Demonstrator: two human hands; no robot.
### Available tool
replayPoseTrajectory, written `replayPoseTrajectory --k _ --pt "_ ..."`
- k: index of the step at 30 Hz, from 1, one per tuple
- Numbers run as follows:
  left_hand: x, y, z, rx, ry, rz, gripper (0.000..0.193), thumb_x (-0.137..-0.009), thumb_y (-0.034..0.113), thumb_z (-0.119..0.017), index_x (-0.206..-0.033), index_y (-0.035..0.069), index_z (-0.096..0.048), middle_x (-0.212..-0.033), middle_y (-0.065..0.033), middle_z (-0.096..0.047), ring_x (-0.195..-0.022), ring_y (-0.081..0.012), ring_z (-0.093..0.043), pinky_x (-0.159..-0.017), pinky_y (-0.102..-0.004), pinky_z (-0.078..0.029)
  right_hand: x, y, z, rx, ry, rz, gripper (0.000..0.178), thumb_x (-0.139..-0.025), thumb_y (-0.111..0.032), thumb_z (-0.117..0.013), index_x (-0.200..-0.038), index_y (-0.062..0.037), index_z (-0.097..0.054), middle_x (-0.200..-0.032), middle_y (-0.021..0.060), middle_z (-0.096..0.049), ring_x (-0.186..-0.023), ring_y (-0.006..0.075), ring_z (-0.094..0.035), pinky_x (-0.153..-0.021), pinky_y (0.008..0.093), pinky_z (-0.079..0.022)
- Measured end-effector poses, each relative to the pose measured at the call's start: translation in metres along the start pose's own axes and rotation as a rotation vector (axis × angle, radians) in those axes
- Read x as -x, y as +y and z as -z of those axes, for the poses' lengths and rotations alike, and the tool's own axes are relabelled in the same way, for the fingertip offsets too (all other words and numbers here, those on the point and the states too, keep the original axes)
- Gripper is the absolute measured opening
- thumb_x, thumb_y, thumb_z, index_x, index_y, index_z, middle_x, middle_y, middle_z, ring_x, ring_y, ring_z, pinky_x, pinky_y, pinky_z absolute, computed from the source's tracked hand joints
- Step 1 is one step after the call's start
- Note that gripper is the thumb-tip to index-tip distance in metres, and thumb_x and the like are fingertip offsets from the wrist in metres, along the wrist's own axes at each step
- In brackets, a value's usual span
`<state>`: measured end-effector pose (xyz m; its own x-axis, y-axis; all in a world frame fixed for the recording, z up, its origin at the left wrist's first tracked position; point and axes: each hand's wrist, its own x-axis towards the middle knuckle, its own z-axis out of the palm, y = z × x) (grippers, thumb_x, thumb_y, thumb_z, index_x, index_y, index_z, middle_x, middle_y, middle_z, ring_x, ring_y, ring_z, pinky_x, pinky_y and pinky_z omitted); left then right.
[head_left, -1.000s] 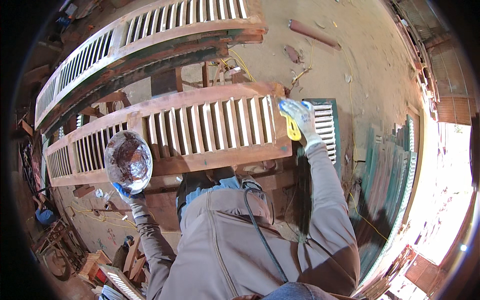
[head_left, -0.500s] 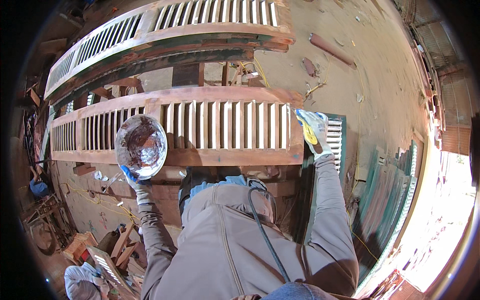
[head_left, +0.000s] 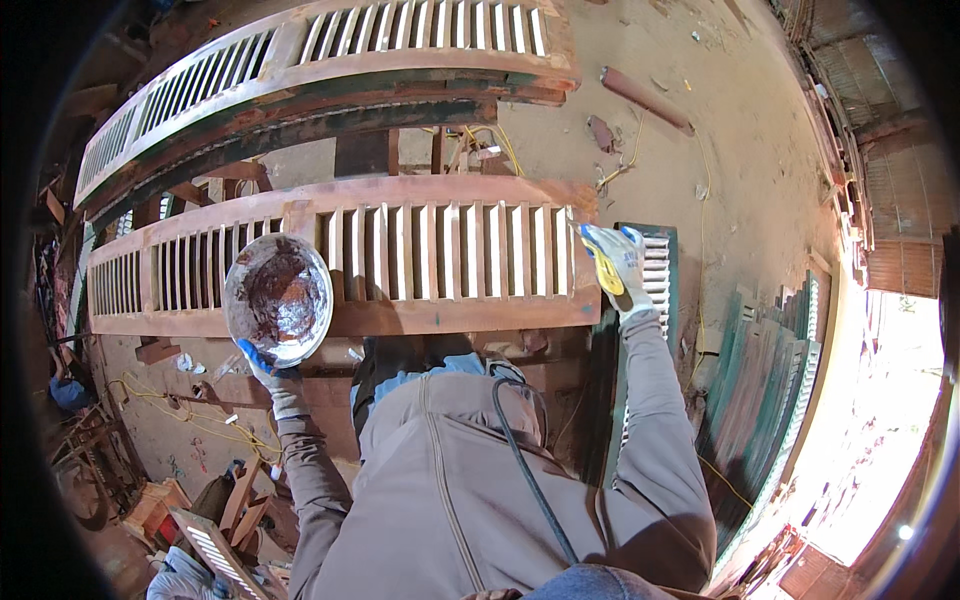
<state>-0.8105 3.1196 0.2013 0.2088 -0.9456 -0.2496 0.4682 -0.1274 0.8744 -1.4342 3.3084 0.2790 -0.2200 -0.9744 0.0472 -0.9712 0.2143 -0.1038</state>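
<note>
My left hand (head_left: 275, 382), in a white and blue glove, grips the lower rim of a round metal bowl (head_left: 315, 335). Dark reddish-brown paste coats the bowl's inside, and it is held over the front edge of a louvred wooden shutter (head_left: 450, 318). At the shutter's right end, my gloved right hand (head_left: 628, 262) is closed around a yellow-handled putty knife (head_left: 606, 268). Its tip points to the frame beside the last slat; the blade hardly shows. The shutter lies flat before me, its slats in several sections.
Beyond lies a second louvred shutter (head_left: 285, 62) on dark green frames (head_left: 400, 118). Green shutters (head_left: 760, 380) lean at the right. A rusty pipe (head_left: 645, 98) and yellow cord (head_left: 703, 200) lie on the ground. Another person (head_left: 185, 578) is at lower left, near wooden pieces (head_left: 155, 508).
The view has shifted slightly. My right hand has turned a little at the shutter's end, the putty knife still in it. The bowl stays in my left hand.
</note>
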Motion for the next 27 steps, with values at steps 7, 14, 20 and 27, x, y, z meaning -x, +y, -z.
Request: replayPoseTrajectory --k 7,14,20,27 --pt "-0.011 -0.007 0.003 0.103 -0.027 0.086 0.063 -0.105 0.047 -0.041 -0.155 0.010 -0.027 -0.155 -0.0139 -0.035 -0.137 -0.0319 -0.042 -0.115 -0.0483 -0.036 0.003 0.012 0.004 0.058 0.282 -0.030 0.042 -0.087 -0.018 -0.061 -0.129 -0.0175 -0.062 -0.123 0.0010 -0.066 -0.112 0.0207 -0.059 -0.100 0.0416 -0.037" --pt "0.041 -0.005 -0.061 -0.202 0.014 -0.002 0.060 -0.105 0.039 -0.043 -0.152 0.003 -0.033 -0.149 -0.0085 -0.044 -0.134 -0.0234 -0.045 -0.115 -0.0422 -0.033 0.009 -0.044 0.034 -0.131 0.157 0.053 0.040 -0.084 -0.012 -0.060 -0.123 -0.0121 -0.066 -0.117 0.0082 -0.068 -0.108 0.0284 -0.062 -0.098 0.0411 -0.042" --pt "0.085 -0.041 -0.138 -0.009 -0.312 0.285 0.061 -0.106 0.047 -0.038 -0.155 0.010 -0.029 -0.154 -0.0046 -0.038 -0.139 -0.0195 -0.038 -0.116 -0.0367 -0.030 -0.002 -0.172 0.102 -0.609 0.207 -0.119 0.028 -0.096 -0.014 -0.063 -0.122 -0.0017 -0.066 -0.110 0.0090 -0.070 -0.102 0.0188 -0.066 -0.088 0.0314 -0.051" --pt "0.127 -0.064 -0.222 -0.288 -0.613 0.007 0.059 -0.107 0.038 -0.043 -0.150 0.000 -0.031 -0.149 -0.0144 -0.038 -0.139 -0.0243 -0.036 -0.117 -0.0371 -0.026 -0.018 -0.215 0.056 0.933 0.044 0.489 0.035 -0.090 -0.013 -0.056 -0.122 0.0014 -0.059 -0.114 0.0057 -0.065 -0.104 0.0188 -0.064 -0.092 0.0284 -0.049"
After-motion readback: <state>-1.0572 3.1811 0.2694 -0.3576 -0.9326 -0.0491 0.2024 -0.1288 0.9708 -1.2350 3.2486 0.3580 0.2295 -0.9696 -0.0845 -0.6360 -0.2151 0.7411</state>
